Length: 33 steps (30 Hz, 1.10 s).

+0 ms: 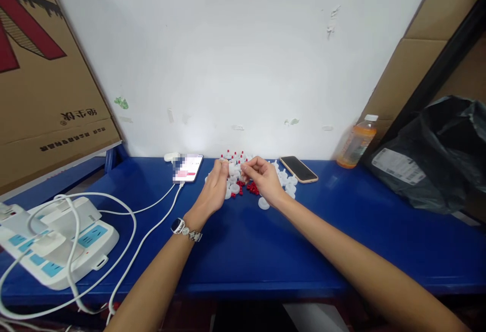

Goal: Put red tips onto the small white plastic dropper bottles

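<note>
Over the blue table, my left hand is closed on a white plastic nozzle cap. My right hand pinches thumb and forefinger together just right of that cap; what lies between those fingertips is too small to make out. Beneath and between both hands lies a heap of small red tips. Several white nozzle caps with red tips on them stand behind my hands. More white nozzle caps without red tips lie beside my right hand, and one round white cap sits in front of it.
A lit phone on a charging cable lies left, a dark phone right. A power strip with looping white cables covers the left end. An orange drink bottle and a black plastic bag stand right. A cardboard box rises at left.
</note>
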Tool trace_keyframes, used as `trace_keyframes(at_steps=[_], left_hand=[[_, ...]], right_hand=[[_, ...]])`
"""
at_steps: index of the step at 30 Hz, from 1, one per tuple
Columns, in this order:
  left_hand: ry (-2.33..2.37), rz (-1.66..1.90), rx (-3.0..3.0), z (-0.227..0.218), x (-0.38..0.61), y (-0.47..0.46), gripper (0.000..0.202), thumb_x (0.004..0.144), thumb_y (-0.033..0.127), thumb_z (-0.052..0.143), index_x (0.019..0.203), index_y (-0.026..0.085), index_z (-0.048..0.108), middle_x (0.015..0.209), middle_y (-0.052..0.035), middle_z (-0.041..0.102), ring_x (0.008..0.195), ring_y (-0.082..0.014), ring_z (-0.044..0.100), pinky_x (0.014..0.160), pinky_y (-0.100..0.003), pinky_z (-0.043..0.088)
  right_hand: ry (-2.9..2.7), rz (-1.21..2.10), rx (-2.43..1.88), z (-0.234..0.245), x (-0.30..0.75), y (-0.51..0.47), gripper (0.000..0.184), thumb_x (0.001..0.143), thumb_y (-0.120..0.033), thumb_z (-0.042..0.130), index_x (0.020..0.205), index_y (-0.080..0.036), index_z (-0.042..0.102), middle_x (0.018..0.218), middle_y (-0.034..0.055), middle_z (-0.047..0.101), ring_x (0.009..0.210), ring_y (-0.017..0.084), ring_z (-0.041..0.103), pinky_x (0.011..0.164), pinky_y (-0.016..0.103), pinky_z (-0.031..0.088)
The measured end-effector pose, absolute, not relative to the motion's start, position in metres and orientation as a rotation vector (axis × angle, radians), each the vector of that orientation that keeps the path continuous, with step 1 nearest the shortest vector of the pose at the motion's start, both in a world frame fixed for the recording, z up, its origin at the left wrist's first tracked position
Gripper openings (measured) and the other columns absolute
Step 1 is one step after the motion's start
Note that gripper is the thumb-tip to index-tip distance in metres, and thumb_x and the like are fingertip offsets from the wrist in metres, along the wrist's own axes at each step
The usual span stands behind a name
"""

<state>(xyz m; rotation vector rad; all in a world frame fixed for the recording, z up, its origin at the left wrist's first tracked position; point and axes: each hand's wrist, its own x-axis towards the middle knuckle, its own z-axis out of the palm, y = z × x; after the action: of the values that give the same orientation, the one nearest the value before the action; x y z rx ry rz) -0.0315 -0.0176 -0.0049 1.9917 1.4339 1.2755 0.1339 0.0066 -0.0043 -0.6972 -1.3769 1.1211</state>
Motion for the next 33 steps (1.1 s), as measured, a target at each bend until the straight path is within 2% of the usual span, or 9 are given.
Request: trace_keyframes(at_steps=[2,4,7,10,14,19,24,29,33], left_hand=[[1.521,1.273,2.066,-0.004,-0.047,-0.012,0.036,0.101,0.050,0.030,0.095,0.021,0.050,0.088,-0.0037,0.059,0.083,-0.0196,0.056,0.076,-0.033,0.042],[1.588,1.087,2.122,-0.006,-0.061,-0.007,0.032,0.097,0.050,0.041,0.090,0.021,0.051,0.076,-0.0010,0.056,0.073,-0.0186,0.055,0.068,-0.031,0.039],[1.508,0.759,2.167,-0.012,-0.074,-0.003,0.037,0.086,0.057,0.057,0.094,0.021,0.058,0.068,0.0024,0.053,0.062,-0.0163,0.051,0.058,-0.028,0.035],[1.458,0.661,2.211,-0.016,-0.075,-0.002,0.036,0.079,0.054,0.066,0.094,0.021,0.065,0.071,0.0017,0.055,0.063,-0.0158,0.051,0.057,-0.027,0.035],[1.424,0.642,2.231,-0.016,-0.071,0.000,0.025,0.082,0.043,0.064,0.089,0.020,0.070,0.072,-0.0002,0.058,0.064,-0.0159,0.052,0.059,-0.028,0.035],[1.380,0.663,2.243,-0.014,-0.071,0.000,0.021,0.084,0.038,0.062,0.086,0.020,0.073,0.078,-0.0030,0.062,0.070,-0.0175,0.055,0.064,-0.030,0.039],[1.351,0.796,2.338,-0.009,-0.068,-0.004,0.023,0.088,0.042,0.060,0.088,0.021,0.070,0.094,-0.0064,0.062,0.087,-0.0222,0.057,0.077,-0.034,0.044],[1.279,0.906,2.315,-0.002,-0.064,-0.009,0.022,0.095,0.040,0.049,0.093,0.021,0.060,0.098,-0.0049,0.065,0.087,-0.0209,0.059,0.074,-0.032,0.044],[1.265,0.913,2.221,0.002,-0.063,-0.011,0.019,0.095,0.038,0.048,0.094,0.021,0.055,0.090,-0.0023,0.065,0.079,-0.0184,0.060,0.070,-0.030,0.044]], right_hand=[[-1.371,1.044,-0.742,-0.006,0.130,0.027,0.034,0.073,-0.048,0.076,0.075,-0.020,0.058,0.065,0.0006,0.066,0.058,0.014,0.058,0.058,0.027,0.048],[-1.404,0.975,-0.796,-0.007,0.123,0.050,0.028,0.076,-0.043,0.072,0.077,-0.019,0.058,0.066,0.0012,0.067,0.060,0.015,0.061,0.058,0.027,0.049],[-1.530,0.797,-0.902,-0.007,0.105,0.082,0.016,0.081,-0.034,0.064,0.078,-0.019,0.059,0.070,0.0016,0.068,0.065,0.015,0.064,0.062,0.027,0.050],[-1.732,0.576,-1.011,-0.006,0.083,0.105,0.008,0.084,-0.024,0.055,0.080,-0.019,0.061,0.074,0.0014,0.069,0.069,0.015,0.064,0.066,0.026,0.049],[-2.139,0.295,-1.157,-0.004,0.065,0.122,0.016,0.085,-0.014,0.051,0.090,-0.017,0.066,0.083,0.0044,0.072,0.073,0.015,0.063,0.067,0.024,0.045],[-2.371,0.271,-1.184,0.000,0.062,0.135,0.014,0.077,-0.008,0.060,0.082,-0.014,0.072,0.081,0.0070,0.074,0.073,0.016,0.063,0.067,0.024,0.043],[-2.471,0.286,-1.198,0.013,0.069,0.136,0.012,0.077,-0.012,0.064,0.083,-0.014,0.075,0.080,0.0066,0.073,0.071,0.016,0.062,0.065,0.024,0.043],[-2.370,0.267,-1.097,0.021,0.097,0.103,0.023,0.084,-0.020,0.059,0.103,-0.016,0.072,0.086,0.0047,0.072,0.073,0.015,0.061,0.070,0.026,0.043],[-2.300,0.243,-0.975,0.009,0.131,0.048,0.013,0.082,-0.017,0.057,0.088,-0.018,0.069,0.089,0.0040,0.069,0.078,0.015,0.060,0.072,0.026,0.042]])
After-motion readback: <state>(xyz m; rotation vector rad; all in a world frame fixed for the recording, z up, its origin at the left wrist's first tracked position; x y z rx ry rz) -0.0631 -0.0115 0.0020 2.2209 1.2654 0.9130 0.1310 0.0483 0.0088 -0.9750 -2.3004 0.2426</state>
